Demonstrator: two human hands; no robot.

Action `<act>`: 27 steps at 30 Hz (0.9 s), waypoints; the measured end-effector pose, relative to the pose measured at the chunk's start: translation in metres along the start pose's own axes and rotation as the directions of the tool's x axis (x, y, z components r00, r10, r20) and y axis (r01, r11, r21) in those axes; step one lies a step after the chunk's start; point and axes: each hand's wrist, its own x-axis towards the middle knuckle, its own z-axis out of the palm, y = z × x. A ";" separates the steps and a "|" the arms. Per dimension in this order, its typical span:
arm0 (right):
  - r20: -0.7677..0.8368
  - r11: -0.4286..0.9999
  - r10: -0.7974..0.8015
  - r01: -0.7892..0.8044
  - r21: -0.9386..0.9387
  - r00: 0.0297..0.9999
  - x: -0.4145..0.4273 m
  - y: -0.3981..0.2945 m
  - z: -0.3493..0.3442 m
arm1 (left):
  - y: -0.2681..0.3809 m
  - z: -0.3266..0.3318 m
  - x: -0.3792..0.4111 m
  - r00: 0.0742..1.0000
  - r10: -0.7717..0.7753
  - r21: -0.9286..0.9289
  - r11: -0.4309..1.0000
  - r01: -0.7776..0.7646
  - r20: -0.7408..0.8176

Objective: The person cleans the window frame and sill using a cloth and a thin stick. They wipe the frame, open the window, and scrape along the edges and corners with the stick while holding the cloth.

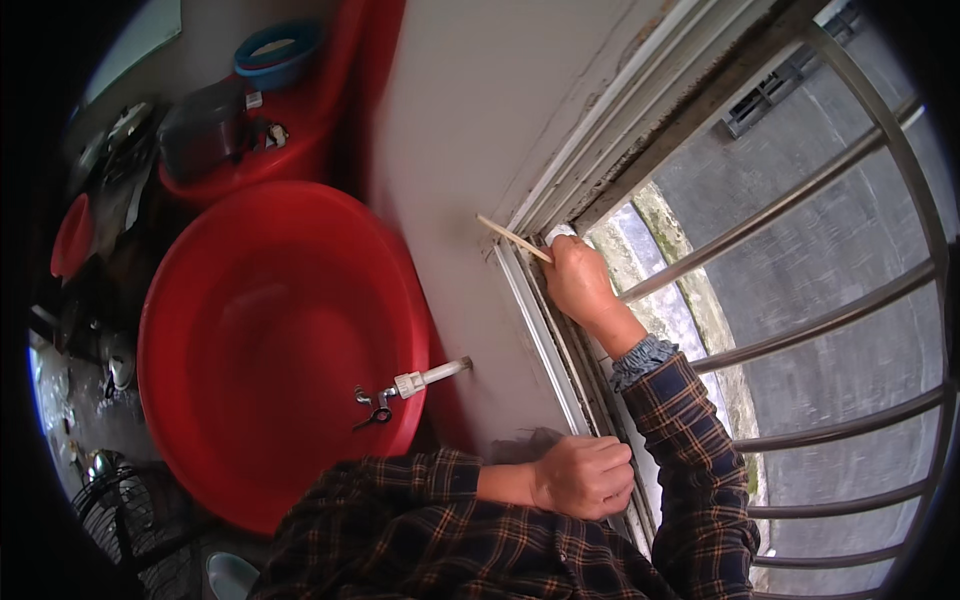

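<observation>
My right hand (pixel 577 277) is closed on a thin wooden stick (pixel 514 238) at the inner corner of a dirty window frame (pixel 544 330). One end of the stick points out over the wall; the other is hidden in the hand. Something white (pixel 559 231) shows just beyond the knuckles, too little of it to tell what it is. Lower down, my left hand (pixel 585 478) rests in a fist on the window frame near my body. No object shows in it, though its palm is hidden.
Metal window bars (pixel 817 315) curve outside at the right. Left of the wall (pixel 450 150) stands a large red plastic tub (pixel 161 360), with a tap (pixel 381 397) on a white pipe reaching over it. Behind are a dark grey box (pixel 202 131) and a blue basin (pixel 276 71). A fan (pixel 112 517) stands lower left.
</observation>
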 end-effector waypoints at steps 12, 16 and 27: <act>-0.055 0.995 -0.020 0.025 0.098 0.998 -0.001 0.001 -0.004 | -0.004 -0.002 0.002 1.000 0.017 -0.043 0.999 -0.017 -0.002; 0.022 0.973 0.065 -0.069 0.218 0.998 -0.002 -0.001 -0.013 | -0.003 -0.004 -0.002 1.000 0.002 -0.022 1.000 -0.003 -0.010; -0.005 0.973 0.108 -0.105 0.204 0.994 -0.013 -0.007 -0.031 | 0.002 -0.002 0.002 0.998 -0.054 0.002 0.999 0.054 -0.034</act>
